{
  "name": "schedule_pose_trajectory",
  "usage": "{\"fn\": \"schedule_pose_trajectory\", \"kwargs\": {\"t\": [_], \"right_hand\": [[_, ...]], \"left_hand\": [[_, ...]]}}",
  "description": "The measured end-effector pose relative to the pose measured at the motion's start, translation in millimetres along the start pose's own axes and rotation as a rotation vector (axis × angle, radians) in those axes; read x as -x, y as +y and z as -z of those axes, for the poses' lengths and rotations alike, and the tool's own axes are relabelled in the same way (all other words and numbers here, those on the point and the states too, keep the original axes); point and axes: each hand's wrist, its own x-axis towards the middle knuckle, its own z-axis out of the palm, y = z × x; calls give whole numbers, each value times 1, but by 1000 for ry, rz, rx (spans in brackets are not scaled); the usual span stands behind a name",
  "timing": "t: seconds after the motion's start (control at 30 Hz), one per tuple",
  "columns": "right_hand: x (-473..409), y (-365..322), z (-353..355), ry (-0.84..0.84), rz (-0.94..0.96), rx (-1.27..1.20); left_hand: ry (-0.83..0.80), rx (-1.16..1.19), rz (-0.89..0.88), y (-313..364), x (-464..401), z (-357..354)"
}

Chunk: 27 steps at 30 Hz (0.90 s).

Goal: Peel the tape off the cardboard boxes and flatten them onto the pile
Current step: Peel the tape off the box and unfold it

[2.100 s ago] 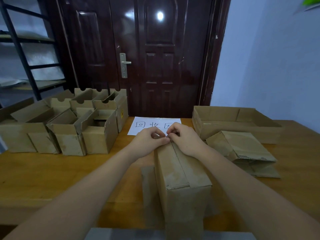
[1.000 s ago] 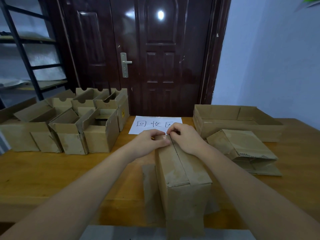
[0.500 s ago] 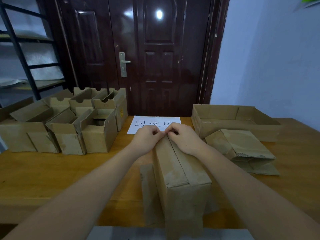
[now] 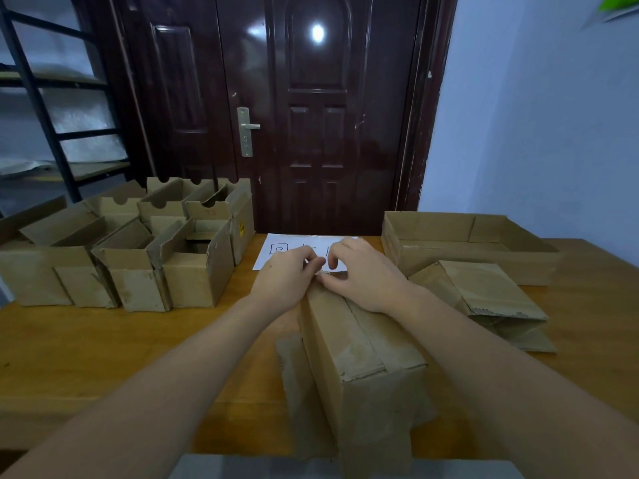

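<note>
- Closed box [image 4: 359,344]: stands near centre of the worktop [image 4: 103,347]; likely light, thin-walled, easily dented.
- Left hand [image 4: 287,281] and right hand [image 4: 363,278]: fingers curled at the box's far top edge, apparently pinching the tape end; best hold there.
- Flattened pile [image 4: 484,299]: right.

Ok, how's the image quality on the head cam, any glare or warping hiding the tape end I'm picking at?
Head view: dim and bluish; the only glare is a lamp spot on the door, far from the work. Wide-angle warp bends the frame edges and stretches the forearms. The left hand and right hand meet at the box far end, and fingers hide the tape.
</note>
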Motion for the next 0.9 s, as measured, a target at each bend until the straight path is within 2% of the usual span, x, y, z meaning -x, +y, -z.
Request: {"fn": "schedule_pose_trajectory", "kwargs": {"t": [0.1,0.2,0.27,0.4,0.53,0.63,0.73,0.9], "right_hand": [[9,-33,22,-72,48,318],[21,-59,30,-282,-56,400],[24,-62,28,-351,-38,441],[21,-55,29,-440,-15,354],[27,-53,34,-499,80,315],[36,-55,41,-520,105,213],[46,-56,45,-563,113,218],[55,-58,51,-612,76,112]], "left_hand": [[16,-37,25,-2,1,3],[37,-67,65,-2,2,9],[50,-70,77,-5,5,14],[46,-82,117,-15,16,27],[3,2,141,-20,33,40],[-17,119,125,-17,49,48],[-45,192,88,-11,68,54],[-56,129,23,-10,91,56]]}}
